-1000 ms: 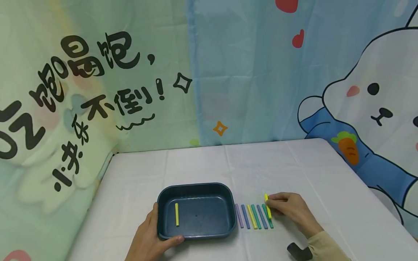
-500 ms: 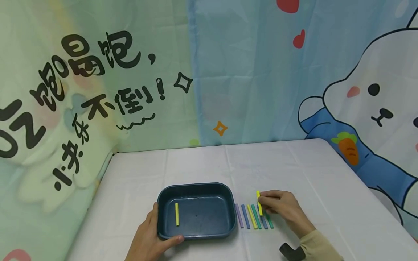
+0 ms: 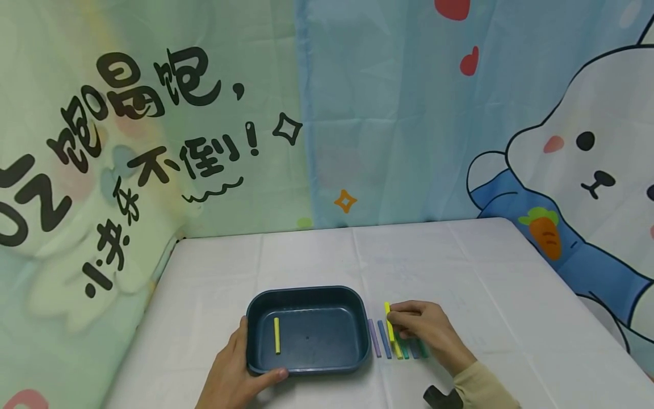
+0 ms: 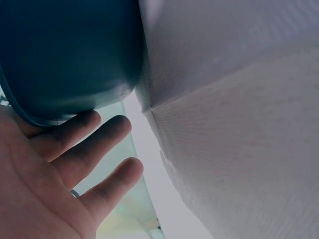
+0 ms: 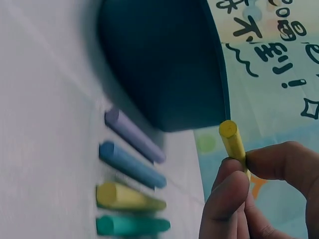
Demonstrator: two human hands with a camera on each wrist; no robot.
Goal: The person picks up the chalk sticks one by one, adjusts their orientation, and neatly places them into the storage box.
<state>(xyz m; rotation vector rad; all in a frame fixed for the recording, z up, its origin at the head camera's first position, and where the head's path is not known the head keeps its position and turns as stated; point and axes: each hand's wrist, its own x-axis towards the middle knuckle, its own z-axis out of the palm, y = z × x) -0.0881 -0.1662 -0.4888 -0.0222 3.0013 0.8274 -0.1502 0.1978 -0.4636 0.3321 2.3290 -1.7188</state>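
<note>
My right hand (image 3: 428, 328) pinches a yellow chalk stick (image 5: 232, 138) between thumb and fingers, held above a row of chalk on the table. In the row lie a purple chalk (image 3: 374, 338), a blue chalk (image 3: 384, 339) and, partly behind the held piece, another yellow chalk (image 5: 129, 195). Green chalk (image 5: 132, 225) and more sticks continue rightward, half hidden by my hand. Left of the row stands a dark blue tray (image 3: 327, 346) with one yellow chalk (image 3: 277, 336) inside. My left hand (image 3: 232, 372) rests against its near left corner, fingers (image 4: 94, 149) extended and spread.
A white cloth (image 3: 424, 255) covers the table, which reaches back to a printed curtain (image 3: 357, 113) with black lettering and a cartoon animal. A black band (image 3: 442, 397) shows by my right sleeve (image 3: 482, 389).
My right hand has moved left along the row with the yellow chalk, from above the rightmost green piece to above the yellow one. My left hand and the tray have stayed put.
</note>
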